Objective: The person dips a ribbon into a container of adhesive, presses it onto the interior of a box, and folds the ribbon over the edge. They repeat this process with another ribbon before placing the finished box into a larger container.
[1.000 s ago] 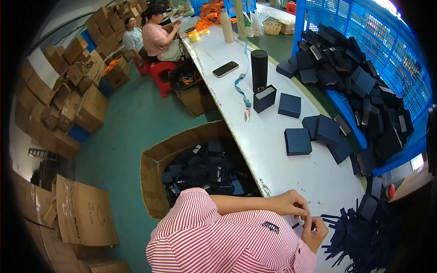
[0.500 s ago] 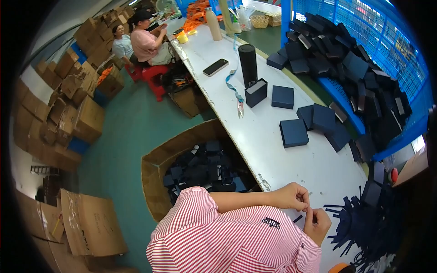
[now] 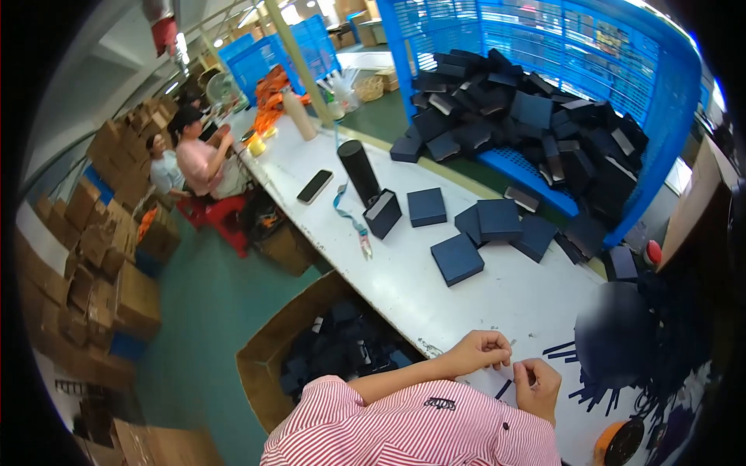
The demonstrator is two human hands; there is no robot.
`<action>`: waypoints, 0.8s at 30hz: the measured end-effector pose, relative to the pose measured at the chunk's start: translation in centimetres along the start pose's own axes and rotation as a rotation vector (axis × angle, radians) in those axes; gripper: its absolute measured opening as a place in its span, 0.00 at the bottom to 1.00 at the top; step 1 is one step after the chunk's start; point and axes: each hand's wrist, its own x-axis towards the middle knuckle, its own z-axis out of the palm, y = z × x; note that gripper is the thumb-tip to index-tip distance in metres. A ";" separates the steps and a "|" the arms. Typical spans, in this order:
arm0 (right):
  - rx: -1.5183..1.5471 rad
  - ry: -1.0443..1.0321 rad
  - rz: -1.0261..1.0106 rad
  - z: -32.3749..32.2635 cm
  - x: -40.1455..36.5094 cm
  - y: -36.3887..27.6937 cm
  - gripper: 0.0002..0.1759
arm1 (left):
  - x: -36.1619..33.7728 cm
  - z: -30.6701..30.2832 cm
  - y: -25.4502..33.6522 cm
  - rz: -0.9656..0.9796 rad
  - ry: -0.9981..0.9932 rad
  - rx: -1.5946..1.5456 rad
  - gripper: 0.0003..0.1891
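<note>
My left hand (image 3: pixel 482 351) is above the near part of the white table, thumb and fingertips pinched together. Just to its right, my right hand (image 3: pixel 538 384) is curled with its thumb against the fingers. A small gap separates the two hands, and whatever they pinch is too small to make out. One short dark strip (image 3: pixel 503 388) lies on the table beside my right hand. A pile of dark blue strips (image 3: pixel 598 388) is to the right of my hands. Beyond them, a dark blue box (image 3: pixel 457 259) sits near several similar boxes.
The white table (image 3: pixel 388 299) bears a phone (image 3: pixel 315 187), a black cylinder (image 3: pixel 359 172), snips (image 3: pixel 365 245) on a blue cord and a bottle (image 3: pixel 298 115). Dark boxes fill a blue crate (image 3: pixel 653 175). A carton (image 3: pixel 260 357) stands by the table. People (image 3: pixel 203 159) sit farther off.
The camera view has swung, so the table and boxes appear shifted left and lower. My fingertips were meeting before; now my hands are slightly apart.
</note>
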 end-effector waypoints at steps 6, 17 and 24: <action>0.183 0.013 0.152 -0.8 0.1 -0.7 0.10 | 0.4 -1.2 1.4 0.121 0.057 0.002 0.07; 0.388 0.107 0.358 -1.8 -1.5 -0.1 0.09 | 2.4 -0.3 5.6 0.198 0.251 -0.204 0.12; 0.383 0.101 0.399 -1.9 -1.9 0.2 0.08 | 2.4 0.0 5.6 0.172 0.250 -0.185 0.13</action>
